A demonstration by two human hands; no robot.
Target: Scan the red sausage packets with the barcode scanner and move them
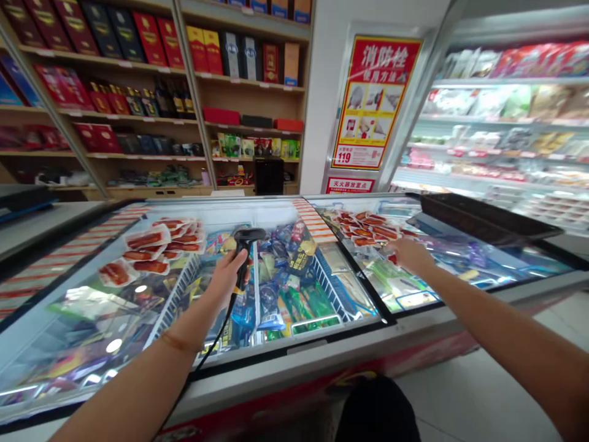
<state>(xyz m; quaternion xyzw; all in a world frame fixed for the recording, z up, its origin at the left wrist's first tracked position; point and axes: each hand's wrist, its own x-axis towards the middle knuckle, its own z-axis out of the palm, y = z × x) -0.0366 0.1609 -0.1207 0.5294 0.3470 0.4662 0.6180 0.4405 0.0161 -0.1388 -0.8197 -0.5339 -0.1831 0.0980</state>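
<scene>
Centre frame: your left hand grips the scanner, fingers wrapped. Right hand touches freezer glass; finger state unclear.

You stand in a shop. Ahead of you, wooden shelves line the back wall, stacked with red and dark gift boxes. To your right, a white pillar carries a red poster. Beyond it, a brightly lit refrigerated case holds blurred packets. The floor below is pale tile.
</scene>
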